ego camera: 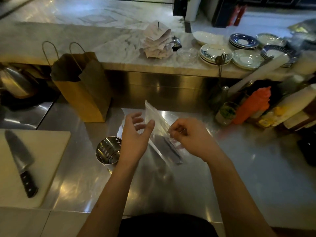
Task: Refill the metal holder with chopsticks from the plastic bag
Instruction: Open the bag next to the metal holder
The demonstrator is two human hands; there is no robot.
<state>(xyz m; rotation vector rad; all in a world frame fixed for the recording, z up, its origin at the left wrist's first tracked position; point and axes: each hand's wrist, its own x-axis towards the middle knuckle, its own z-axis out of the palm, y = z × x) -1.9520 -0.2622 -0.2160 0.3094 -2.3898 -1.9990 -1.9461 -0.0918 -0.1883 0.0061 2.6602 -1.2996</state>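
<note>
Head view: the right hand (189,135) has its fingers curled, pinching one edge of the clear plastic bag (159,129) and holding it tilted above the steel counter (239,159), with dark chopsticks (171,149) bunched in the bag's lower end. The left hand (136,135) is spread and relaxed just beside the bag; whether its thumb touches the plastic is unclear. The perforated metal holder (107,150) sits on the counter just left of the left wrist. Further left, a knife (20,158) lies on a cutting board (42,151); a brown paper bag (82,89) stands behind.
</note>
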